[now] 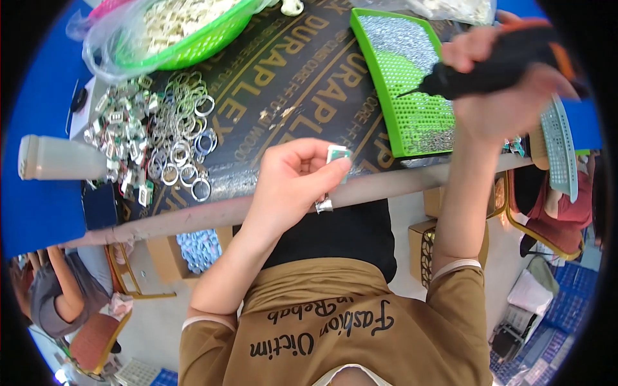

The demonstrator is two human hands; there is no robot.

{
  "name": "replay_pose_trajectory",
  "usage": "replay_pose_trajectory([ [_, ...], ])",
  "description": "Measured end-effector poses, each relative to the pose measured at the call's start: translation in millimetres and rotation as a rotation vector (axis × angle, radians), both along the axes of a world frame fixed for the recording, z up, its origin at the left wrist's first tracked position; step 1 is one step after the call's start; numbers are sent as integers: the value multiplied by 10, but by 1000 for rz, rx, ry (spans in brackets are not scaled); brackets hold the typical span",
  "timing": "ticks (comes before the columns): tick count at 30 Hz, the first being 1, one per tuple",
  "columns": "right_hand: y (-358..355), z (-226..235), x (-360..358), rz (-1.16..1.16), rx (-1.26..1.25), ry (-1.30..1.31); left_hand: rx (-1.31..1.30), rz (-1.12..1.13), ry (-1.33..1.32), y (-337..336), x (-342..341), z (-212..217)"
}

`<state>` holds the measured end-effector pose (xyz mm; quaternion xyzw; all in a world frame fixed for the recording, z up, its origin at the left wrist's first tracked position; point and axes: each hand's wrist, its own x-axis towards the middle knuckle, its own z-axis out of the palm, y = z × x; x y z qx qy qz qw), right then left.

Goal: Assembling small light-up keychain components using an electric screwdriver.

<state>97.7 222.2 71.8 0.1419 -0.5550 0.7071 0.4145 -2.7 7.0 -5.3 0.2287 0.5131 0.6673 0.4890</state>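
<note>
Our left hand (293,177) pinches a small metal clip (336,156) in closed fingers just past the surface (277,96) edge; our right hand (508,83) grips a black electric screwdriver (496,67) over the green tray (412,96); dark surface between lies open; metal rings (174,138) heap left.

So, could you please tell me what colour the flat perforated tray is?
Bright green perforated tray, clearest in the head view.

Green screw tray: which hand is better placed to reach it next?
Probably the right hand: its black screwdriver tip is over the green tray; the left hand pinches a small metal part.
</note>
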Motion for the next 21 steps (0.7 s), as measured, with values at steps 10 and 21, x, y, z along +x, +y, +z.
replay_pose_trajectory([
  [10, -1023, 98, 276, -131, 247, 52, -10, 13, 95, -38, -1, -15],
  [21, -1138, 55, 176, -257, 301, 97, 6, -32, 59, -70, -8, -26],
])
